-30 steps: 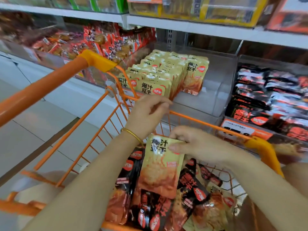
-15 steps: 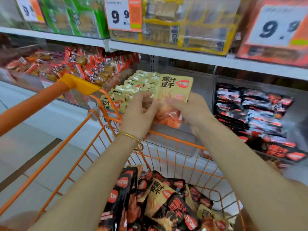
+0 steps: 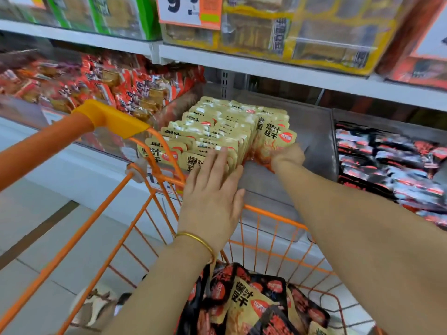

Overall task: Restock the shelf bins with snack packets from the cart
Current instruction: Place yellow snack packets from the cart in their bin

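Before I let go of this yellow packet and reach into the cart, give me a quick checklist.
1. Yellow packet against the stacked rows: ok, it touches their right side.
2. Same product as the rows: ok, matching print.
3. Left hand steadying the rows: ok, flat fingers on the front packets.
4. Room in the bin: ok, bare floor on the right.
5. Packet's lower edge seated: cannot tell, the right hand hides it.
6. More stock in the cart: ok, a spare yellow packet lies inside.

Orange-edged price tag [image 3: 189, 10]; pale tiled floor [image 3: 29, 209]
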Tool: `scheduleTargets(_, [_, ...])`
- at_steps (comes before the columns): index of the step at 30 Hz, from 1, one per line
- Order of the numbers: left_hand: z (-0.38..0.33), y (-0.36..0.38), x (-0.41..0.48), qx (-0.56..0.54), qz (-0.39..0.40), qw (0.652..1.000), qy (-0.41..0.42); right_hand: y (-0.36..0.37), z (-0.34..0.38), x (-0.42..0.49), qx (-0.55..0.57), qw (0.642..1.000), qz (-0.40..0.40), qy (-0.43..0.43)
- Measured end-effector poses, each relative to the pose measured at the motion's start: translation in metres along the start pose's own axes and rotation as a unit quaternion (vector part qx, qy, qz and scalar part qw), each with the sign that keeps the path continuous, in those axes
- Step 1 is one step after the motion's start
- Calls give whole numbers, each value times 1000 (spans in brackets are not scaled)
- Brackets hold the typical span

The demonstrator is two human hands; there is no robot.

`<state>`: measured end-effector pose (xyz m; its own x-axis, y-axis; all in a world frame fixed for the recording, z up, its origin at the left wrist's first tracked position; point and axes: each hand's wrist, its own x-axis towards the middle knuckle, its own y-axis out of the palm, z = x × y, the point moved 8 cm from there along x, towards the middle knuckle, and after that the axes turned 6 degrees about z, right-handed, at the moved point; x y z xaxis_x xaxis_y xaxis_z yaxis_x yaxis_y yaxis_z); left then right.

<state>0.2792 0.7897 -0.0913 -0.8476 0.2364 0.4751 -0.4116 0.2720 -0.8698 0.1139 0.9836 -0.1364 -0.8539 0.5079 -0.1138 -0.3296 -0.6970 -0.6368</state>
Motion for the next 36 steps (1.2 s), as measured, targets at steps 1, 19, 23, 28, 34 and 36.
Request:
scheduleTargets(1, [0,0,0,-1,2,1000,-1,3,1,4,13,1000,-9,-1])
scheduleTargets(19, [-1,-1,0,-1,-9,1000,-7,33,-1,33,-21,1000,14,4])
scheduleTargets(23, [-1,-1,0,-2,-6,1000,-9,37,0,36,-55,998,32,23])
scheduleTargets(28, [0,-1,1,-4,0,1000,-8,29,-2,33,-110,993,18,39])
scheduleTargets(34, [2,-14,2,-58,19,998,-16,-14,29,-24,-105,994,16,-30])
scheduleTargets(36, [5,-29,3,-59,10,998,-28,-35,46,-69,5,992,34,-120])
